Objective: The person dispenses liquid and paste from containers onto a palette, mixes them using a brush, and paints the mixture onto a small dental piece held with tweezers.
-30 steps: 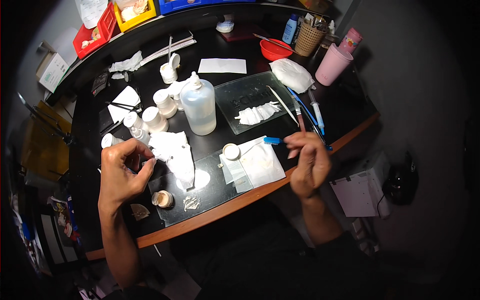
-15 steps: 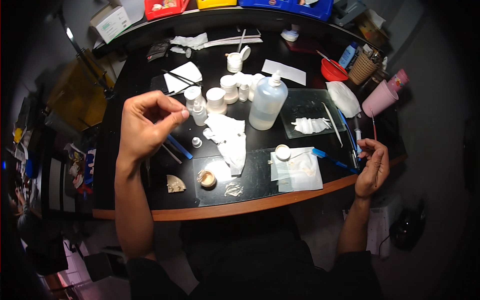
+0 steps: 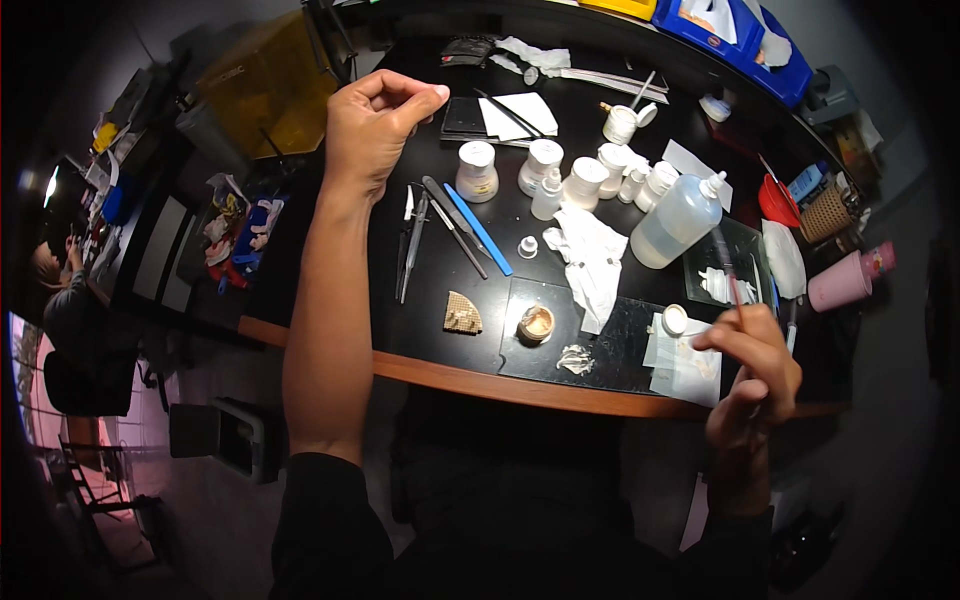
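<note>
My left hand (image 3: 375, 125) is raised over the far left of the table, thumb and fingertips pinched together. Whatever is in that pinch is too small to make out. Over the table's right front edge, my right hand (image 3: 755, 370) holds a thin, reddish-handled brush (image 3: 733, 280) pointing up and away, blurred by motion. Near that hand lie a small round white dish (image 3: 674, 319) and pale paper sheets (image 3: 700, 365). A small jar of beige paste (image 3: 536, 324) stands on a glass plate (image 3: 620, 350), with a smear of paste (image 3: 575, 360) beside it. Left of it sits a tan, gridded wedge (image 3: 462, 314).
A large clear squeeze bottle (image 3: 675, 225) stands right of several white jars (image 3: 583, 180) and crumpled tissue (image 3: 590, 260). Tweezers (image 3: 414, 245) and a blue-handled tool (image 3: 478, 230) lie at left. A pink cup (image 3: 840, 282) and red bowl (image 3: 777, 205) are far right.
The view has swung left, so the table sits farther right. My left hand has moved up and away, still pinched. My right hand has come inward over the table edge with the brush.
</note>
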`<action>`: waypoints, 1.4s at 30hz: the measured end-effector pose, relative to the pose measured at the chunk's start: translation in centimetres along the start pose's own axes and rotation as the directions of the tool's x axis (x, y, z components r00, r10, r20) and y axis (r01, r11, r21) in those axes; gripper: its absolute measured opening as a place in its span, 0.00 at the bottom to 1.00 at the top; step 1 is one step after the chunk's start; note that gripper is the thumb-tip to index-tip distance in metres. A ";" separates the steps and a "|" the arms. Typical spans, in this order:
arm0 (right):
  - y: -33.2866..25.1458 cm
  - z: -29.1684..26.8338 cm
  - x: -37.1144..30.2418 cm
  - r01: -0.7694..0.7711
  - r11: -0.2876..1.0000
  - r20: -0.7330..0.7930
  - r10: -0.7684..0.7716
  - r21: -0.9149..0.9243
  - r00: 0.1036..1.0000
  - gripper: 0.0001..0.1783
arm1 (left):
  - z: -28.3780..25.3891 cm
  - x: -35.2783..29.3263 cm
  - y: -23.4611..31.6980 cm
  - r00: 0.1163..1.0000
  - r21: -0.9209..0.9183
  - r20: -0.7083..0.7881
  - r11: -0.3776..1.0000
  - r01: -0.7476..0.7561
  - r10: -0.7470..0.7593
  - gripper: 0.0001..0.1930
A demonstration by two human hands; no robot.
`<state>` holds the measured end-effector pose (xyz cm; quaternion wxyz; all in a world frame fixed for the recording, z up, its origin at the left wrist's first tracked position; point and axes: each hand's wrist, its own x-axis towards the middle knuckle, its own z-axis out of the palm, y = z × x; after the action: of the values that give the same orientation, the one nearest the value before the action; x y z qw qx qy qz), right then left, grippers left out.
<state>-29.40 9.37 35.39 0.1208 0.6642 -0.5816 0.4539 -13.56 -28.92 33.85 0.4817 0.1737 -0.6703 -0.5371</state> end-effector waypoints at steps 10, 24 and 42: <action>-3.2 6.4 12.3 0.392 0.781 0.479 -0.138 -0.487 0.867 0.22 | -0.6 0.2 -0.5 0.972 -0.066 -0.220 0.993 -0.097 0.080 0.08; 1.2 21.5 16.1 0.378 0.912 0.871 -0.051 -0.159 0.489 0.08 | -1.1 1.5 -1.9 0.936 0.005 -0.289 0.978 -0.209 0.201 0.06; 1.6 21.2 16.6 0.074 0.989 0.899 0.081 -0.125 0.430 0.21 | -0.7 1.1 -1.6 0.906 0.197 -0.287 0.944 -0.263 0.312 0.05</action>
<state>-22.49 -16.64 35.30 -0.1613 0.7918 -0.5889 -0.0141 -13.98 -30.66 32.88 0.6412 0.1926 -0.6428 -0.3722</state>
